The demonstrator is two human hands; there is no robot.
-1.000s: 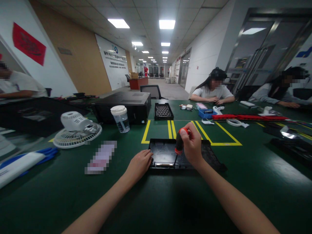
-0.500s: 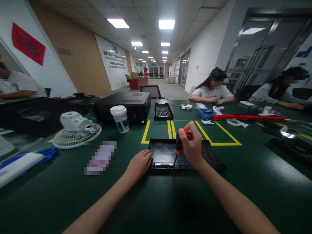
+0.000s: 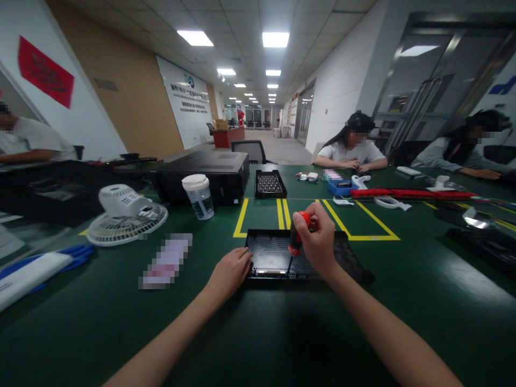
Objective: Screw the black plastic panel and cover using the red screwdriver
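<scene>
Evidently, my right hand (image 3: pixel 320 240) grips the screwdriver (image 3: pixel 296 235), tip down by the bright strip (image 3: pixel 271 272) at six o'clock on the cover (image 3: pixel 274 251); my left hand (image 3: pixel 229 271) rests at nine, pinch unclear. Cover lies at twelve on the surface (image 3: pixel 242 338). Screwdriver work looks unfinished; what's done, I can't tell.

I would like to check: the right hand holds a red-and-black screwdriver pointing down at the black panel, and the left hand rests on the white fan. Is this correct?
Not entirely: the left hand is at the left edge of the black panel, as the head view shows. The right hand does hold the red-and-black screwdriver pointing down at the panel.
</scene>
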